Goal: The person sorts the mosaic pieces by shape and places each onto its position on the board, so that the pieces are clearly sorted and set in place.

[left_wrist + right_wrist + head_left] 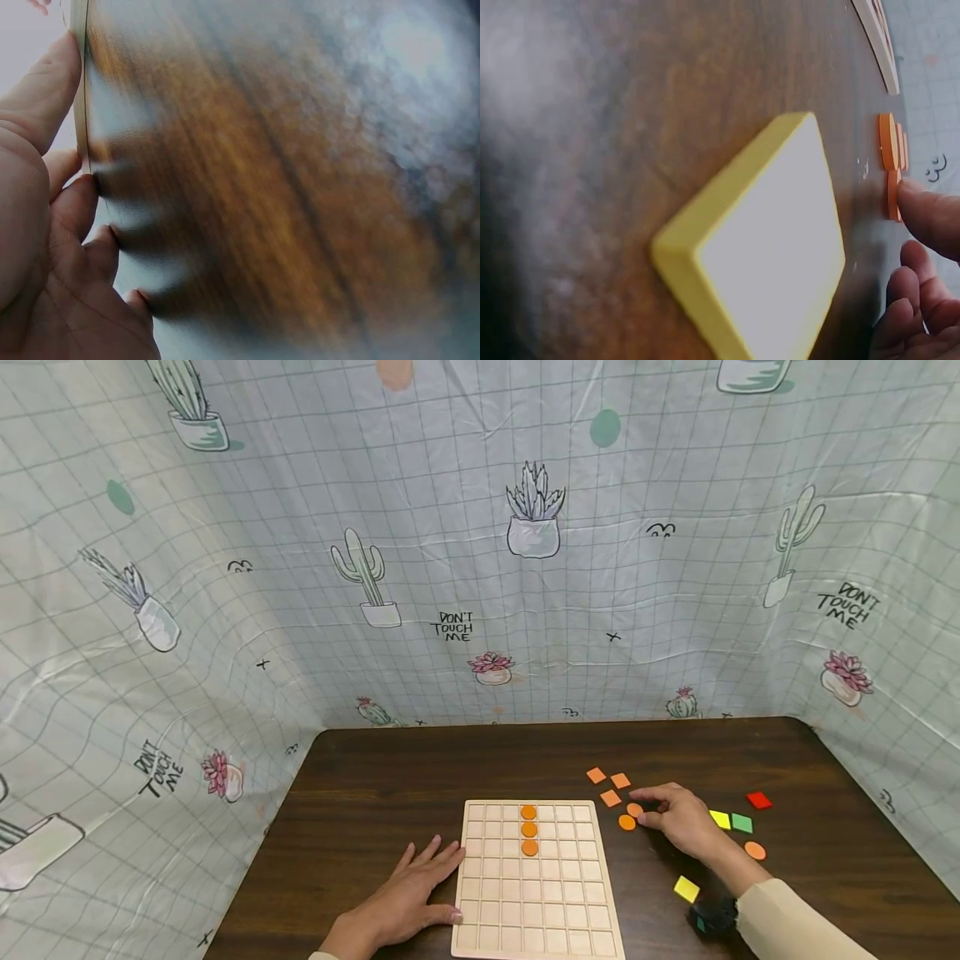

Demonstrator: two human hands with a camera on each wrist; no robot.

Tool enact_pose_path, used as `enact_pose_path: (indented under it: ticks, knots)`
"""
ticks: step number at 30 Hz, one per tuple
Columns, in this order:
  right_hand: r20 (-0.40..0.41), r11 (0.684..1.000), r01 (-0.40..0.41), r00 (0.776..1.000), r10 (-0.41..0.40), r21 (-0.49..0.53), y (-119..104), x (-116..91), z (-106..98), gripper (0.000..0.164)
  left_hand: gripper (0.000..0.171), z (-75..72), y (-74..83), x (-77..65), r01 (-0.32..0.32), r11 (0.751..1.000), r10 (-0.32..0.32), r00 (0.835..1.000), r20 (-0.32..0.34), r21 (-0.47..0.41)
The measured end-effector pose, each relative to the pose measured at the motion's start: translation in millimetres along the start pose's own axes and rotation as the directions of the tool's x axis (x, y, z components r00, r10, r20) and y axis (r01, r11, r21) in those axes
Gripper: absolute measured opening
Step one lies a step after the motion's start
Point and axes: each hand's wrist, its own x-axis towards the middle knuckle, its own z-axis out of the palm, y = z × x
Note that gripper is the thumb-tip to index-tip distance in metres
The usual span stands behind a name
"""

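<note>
A pale wooden grid board (pixel 495 891) lies on the dark table, with three orange discs (pixel 529 830) in one column at its far side. My left hand (pixel 401 897) rests spread beside the board, its thumb and fingertips at the left edge; the left wrist view shows the thumb (pixel 49 90) along that edge. Right of the board, my right hand (pixel 681 818) reaches to a loose orange disc (pixel 634 810). Its thumb (pixel 926 214) meets that disc in the right wrist view, while the index finger extends past the disc's far side. Another orange disc (pixel 627 822) lies right beside it.
Several orange squares (pixel 611 797) lie beyond the discs. Around my right forearm are a yellow square (pixel 686 888), another yellow square (pixel 720 820), a green square (pixel 742 823), a red piece (pixel 759 800) and an orange disc (pixel 755 850). A patterned curtain (pixel 495 568) surrounds the table.
</note>
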Motion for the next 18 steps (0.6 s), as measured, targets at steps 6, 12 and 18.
enact_pose_path:
  ticks: [6,12,18]
  knots:
    - [0.016,0.999,0.027,1.000,-0.026,-0.043,-0.7,3.2,-0.5,0.034,0.091,0.5,-1.4,-0.3,-0.003,1.000,0.003,1.000,-0.002,0.001]
    - [0.006,0.998,0.029,1.000,-0.029,-0.062,-1.6,3.3,0.5,0.027,0.090,0.3,-0.8,-0.3,0.000,1.000,0.000,1.000,0.001,-0.008]
    - [-0.003,0.999,0.008,1.000,-0.008,-0.049,-1.1,2.6,2.0,0.024,0.090,0.5,-1.1,0.1,-0.005,1.000,0.005,1.000,-0.001,-0.012]
